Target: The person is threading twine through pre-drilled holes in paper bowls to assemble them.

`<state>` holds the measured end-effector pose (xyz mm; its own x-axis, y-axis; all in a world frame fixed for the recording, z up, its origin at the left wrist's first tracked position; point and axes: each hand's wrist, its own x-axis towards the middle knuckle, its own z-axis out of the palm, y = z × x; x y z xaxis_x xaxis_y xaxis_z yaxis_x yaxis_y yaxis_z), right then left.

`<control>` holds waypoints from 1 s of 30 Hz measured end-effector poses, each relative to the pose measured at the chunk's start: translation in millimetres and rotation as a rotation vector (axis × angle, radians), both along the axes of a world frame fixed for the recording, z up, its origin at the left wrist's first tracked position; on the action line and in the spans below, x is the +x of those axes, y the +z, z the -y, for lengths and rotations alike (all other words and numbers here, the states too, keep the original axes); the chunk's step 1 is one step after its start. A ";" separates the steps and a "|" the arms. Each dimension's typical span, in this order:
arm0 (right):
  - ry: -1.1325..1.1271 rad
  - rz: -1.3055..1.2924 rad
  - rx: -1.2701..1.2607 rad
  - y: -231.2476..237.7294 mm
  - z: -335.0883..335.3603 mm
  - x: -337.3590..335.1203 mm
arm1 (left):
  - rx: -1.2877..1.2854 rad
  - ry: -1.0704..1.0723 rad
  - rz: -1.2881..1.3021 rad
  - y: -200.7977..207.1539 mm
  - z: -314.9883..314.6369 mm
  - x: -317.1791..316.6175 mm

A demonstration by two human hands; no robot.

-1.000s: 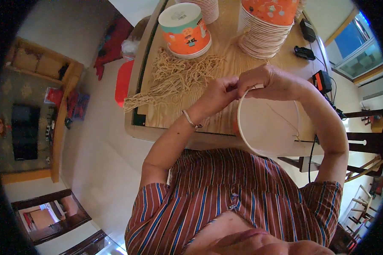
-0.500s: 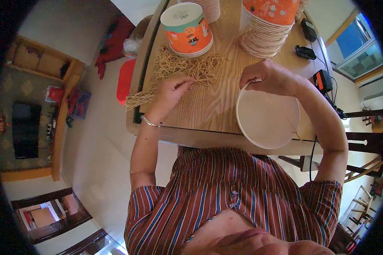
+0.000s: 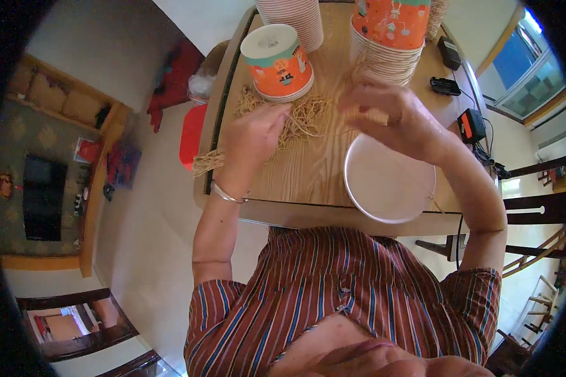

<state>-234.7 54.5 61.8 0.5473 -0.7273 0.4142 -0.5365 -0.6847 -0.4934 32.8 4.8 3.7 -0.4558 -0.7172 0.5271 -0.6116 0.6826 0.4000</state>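
A white paper bucket rests at the table's near edge on the right, its open mouth facing me. A short strand of twine shows at its right rim. My right hand hovers just above the bucket, fingers curved and smeared by motion; whether it holds anything is unclear. My left hand is closed in a pinch over a tangled pile of tan twine. From its fingertips one thin strand runs right toward the bucket's rim.
Behind the twine an orange and green paper bucket stands upside down. Stacked paper buckets rise at the far right, another stack at the far left. A black charger and cables lie along the right edge. A red stool stands left.
My right hand has left the bucket's rim and moved slightly toward the far side. The bucket now sits a little lower. My left hand has moved slightly, a strand now stretching from it.
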 end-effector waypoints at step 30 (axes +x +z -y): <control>-0.268 0.743 0.578 -17.0 -25.3 -3.9 | 0.519 -0.148 -0.421 36.4 -9.8 -64.4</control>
<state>-238.6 79.7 44.8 0.0777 -0.9888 0.1272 -0.0556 -0.1317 -0.9897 -31.6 14.6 40.0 -0.4003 -0.8706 0.2860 -0.2472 0.4031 0.8811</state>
